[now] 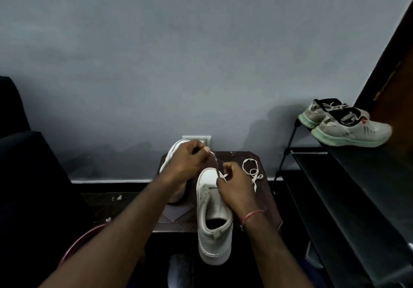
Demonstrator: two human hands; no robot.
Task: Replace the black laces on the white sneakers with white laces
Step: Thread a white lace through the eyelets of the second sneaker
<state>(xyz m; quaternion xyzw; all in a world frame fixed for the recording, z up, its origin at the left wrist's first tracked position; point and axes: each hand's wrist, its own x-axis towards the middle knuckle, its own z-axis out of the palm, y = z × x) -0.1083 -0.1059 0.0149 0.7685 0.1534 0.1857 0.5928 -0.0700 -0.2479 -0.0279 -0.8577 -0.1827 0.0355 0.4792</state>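
The second sneaker (pixel 174 153) is mostly hidden behind the left hand (pixel 185 159) and forearm; only its rounded far end and a bit of sole show. On the near sneaker (pixel 212 220), the right hand (pixel 235 185) covers the eyelet area, so how far it is threaded cannot be seen. This sneaker stands on the small dark desk (pixel 266 200), its heel overhanging the near edge.

The white lace (pixel 215 162) runs as a thin, faint, taut line from the left fingers (pixel 201 148), which are curled and pinch its upper end, down to the sneaker's front. There the right fingers (pixel 228 169) are curled tight, with a scrap of lace showing at the thumb. A loose lace (pixel 252 168) lies coiled on the desk just right of the right hand.
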